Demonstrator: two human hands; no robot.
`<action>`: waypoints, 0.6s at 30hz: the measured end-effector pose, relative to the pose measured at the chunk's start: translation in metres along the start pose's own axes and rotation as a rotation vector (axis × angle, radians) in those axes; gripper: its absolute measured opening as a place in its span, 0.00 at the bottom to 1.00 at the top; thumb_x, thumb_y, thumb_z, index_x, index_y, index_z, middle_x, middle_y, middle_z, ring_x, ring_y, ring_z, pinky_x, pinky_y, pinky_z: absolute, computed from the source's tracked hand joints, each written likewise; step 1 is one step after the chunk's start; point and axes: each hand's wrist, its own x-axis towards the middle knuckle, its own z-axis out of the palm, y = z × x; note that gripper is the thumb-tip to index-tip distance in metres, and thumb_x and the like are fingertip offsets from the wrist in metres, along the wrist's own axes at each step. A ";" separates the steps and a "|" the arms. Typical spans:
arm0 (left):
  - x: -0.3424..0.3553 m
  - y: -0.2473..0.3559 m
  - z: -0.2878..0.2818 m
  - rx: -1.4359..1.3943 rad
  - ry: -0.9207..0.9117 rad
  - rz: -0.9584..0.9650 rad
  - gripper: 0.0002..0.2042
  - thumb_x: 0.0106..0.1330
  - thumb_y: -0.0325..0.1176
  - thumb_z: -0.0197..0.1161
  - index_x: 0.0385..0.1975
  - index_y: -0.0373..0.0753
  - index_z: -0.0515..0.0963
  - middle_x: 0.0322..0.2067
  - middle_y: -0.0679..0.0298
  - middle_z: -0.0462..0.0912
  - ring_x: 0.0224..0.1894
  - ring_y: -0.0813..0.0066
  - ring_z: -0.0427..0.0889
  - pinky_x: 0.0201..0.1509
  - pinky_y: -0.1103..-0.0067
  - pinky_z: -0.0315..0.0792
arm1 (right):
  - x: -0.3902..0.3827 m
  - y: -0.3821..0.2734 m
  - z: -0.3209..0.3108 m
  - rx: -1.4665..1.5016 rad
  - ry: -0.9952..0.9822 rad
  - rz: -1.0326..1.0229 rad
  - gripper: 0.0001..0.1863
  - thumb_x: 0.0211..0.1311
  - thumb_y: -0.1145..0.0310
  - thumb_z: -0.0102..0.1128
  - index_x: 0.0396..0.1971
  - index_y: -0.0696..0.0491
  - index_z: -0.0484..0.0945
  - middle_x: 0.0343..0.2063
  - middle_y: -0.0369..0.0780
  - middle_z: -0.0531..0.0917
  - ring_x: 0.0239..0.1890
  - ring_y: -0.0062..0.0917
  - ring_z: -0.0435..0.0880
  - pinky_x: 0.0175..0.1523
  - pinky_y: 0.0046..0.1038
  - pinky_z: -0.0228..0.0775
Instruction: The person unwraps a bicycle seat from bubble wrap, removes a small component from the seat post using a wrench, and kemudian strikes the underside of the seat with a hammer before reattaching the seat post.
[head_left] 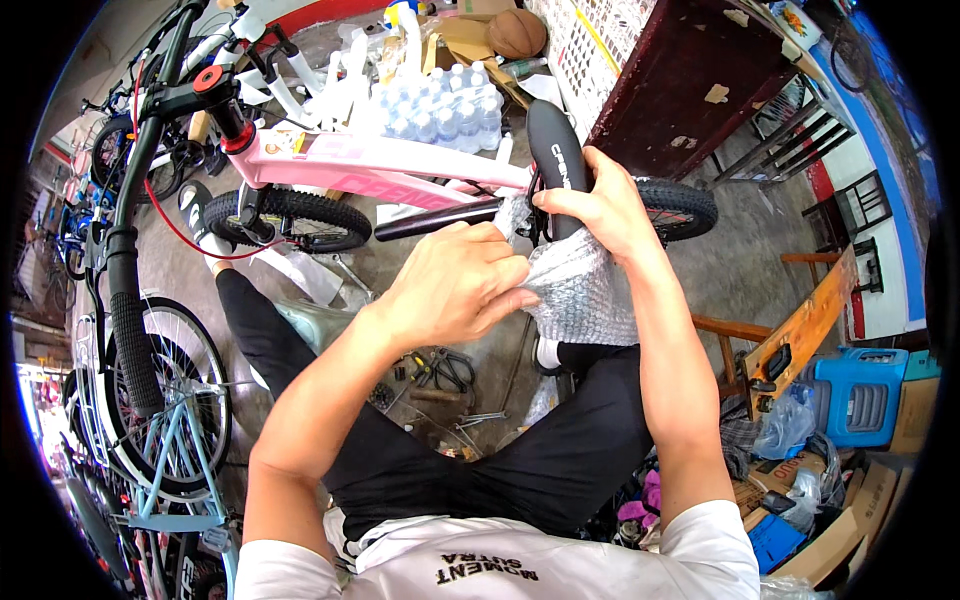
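Between my forearms, my left hand (pixel 460 275) is closed on bubble wrap (pixel 585 290), pinching it near the thumb. My right hand (pixel 610 205) is wrapped round a black bicycle saddle (pixel 553 145), thumb on its near side. The wrap hangs below the saddle and bunches around its underside. A black tube (pixel 440 221) runs left from that bunched wrap; its joint with the saddle is hidden. Just beyond it stands a pink bicycle frame (pixel 370 170) with a black handlebar (pixel 150 130) at the left. Part of its rear wheel (pixel 680 208) shows beyond my right hand.
Hand tools (pixel 440 370) lie on the floor between my legs. A light blue bicycle (pixel 180 450) stands at the left. Packed water bottles (pixel 440 110) and a basketball (pixel 517 34) are at the back. A wooden stool (pixel 800 330), blue plastic case (pixel 850 395) and cardboard crowd the right.
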 end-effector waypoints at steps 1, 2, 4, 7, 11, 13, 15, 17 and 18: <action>0.004 0.004 -0.010 0.012 -0.144 -0.055 0.17 0.59 0.46 0.72 0.27 0.38 0.76 0.32 0.59 0.80 0.39 0.57 0.79 0.42 0.63 0.73 | 0.001 0.002 0.004 0.024 -0.016 -0.029 0.39 0.36 0.53 0.77 0.46 0.68 0.80 0.38 0.50 0.86 0.40 0.32 0.86 0.49 0.31 0.76; 0.008 0.007 -0.017 0.018 -0.286 -0.104 0.18 0.61 0.48 0.70 0.27 0.38 0.76 0.32 0.58 0.80 0.40 0.56 0.80 0.43 0.63 0.74 | 0.001 0.004 0.004 0.041 -0.025 -0.055 0.38 0.36 0.52 0.77 0.45 0.68 0.80 0.37 0.50 0.86 0.40 0.32 0.86 0.49 0.31 0.76; 0.009 0.005 -0.024 0.035 -0.415 -0.159 0.17 0.67 0.46 0.66 0.34 0.35 0.79 0.38 0.55 0.83 0.43 0.55 0.82 0.47 0.64 0.75 | 0.001 0.001 0.002 0.015 -0.021 -0.064 0.38 0.37 0.52 0.77 0.44 0.67 0.80 0.37 0.50 0.86 0.40 0.32 0.86 0.48 0.32 0.76; -0.014 -0.019 -0.026 -0.490 0.144 -0.357 0.16 0.69 0.39 0.64 0.51 0.36 0.79 0.48 0.50 0.83 0.51 0.52 0.83 0.55 0.67 0.76 | 0.004 0.001 -0.003 -0.030 -0.011 -0.118 0.36 0.38 0.52 0.76 0.43 0.65 0.80 0.37 0.50 0.86 0.40 0.31 0.86 0.47 0.31 0.75; -0.036 -0.046 0.004 0.052 0.116 -0.377 0.23 0.61 0.34 0.68 0.55 0.37 0.74 0.42 0.52 0.82 0.48 0.50 0.82 0.53 0.62 0.75 | 0.006 -0.008 0.004 0.062 -0.059 -0.122 0.36 0.39 0.52 0.76 0.43 0.67 0.81 0.34 0.48 0.86 0.38 0.29 0.85 0.47 0.30 0.75; -0.044 -0.042 0.034 0.119 0.108 -0.474 0.19 0.55 0.31 0.68 0.47 0.38 0.74 0.37 0.53 0.81 0.41 0.48 0.83 0.44 0.60 0.77 | 0.001 -0.008 0.005 0.097 -0.120 -0.129 0.36 0.44 0.50 0.77 0.44 0.67 0.80 0.35 0.46 0.86 0.39 0.27 0.85 0.47 0.29 0.75; -0.056 -0.035 0.053 0.188 0.177 -0.625 0.14 0.54 0.30 0.69 0.39 0.39 0.74 0.30 0.53 0.82 0.35 0.46 0.83 0.37 0.59 0.76 | -0.010 -0.016 0.010 0.209 -0.206 -0.100 0.33 0.58 0.48 0.73 0.48 0.65 0.80 0.39 0.43 0.85 0.43 0.25 0.83 0.49 0.28 0.73; -0.055 -0.033 0.059 0.181 0.239 -0.662 0.13 0.54 0.32 0.70 0.37 0.40 0.74 0.27 0.53 0.82 0.33 0.46 0.83 0.36 0.59 0.75 | -0.023 -0.026 0.010 0.395 -0.187 -0.158 0.31 0.62 0.49 0.70 0.49 0.64 0.80 0.39 0.40 0.84 0.45 0.23 0.81 0.52 0.28 0.72; -0.054 -0.032 0.060 0.147 0.280 -0.768 0.13 0.55 0.34 0.71 0.36 0.40 0.75 0.26 0.53 0.83 0.33 0.46 0.83 0.36 0.59 0.75 | -0.026 -0.027 0.010 0.586 -0.170 -0.222 0.28 0.66 0.50 0.68 0.50 0.62 0.80 0.39 0.37 0.83 0.48 0.22 0.79 0.55 0.27 0.70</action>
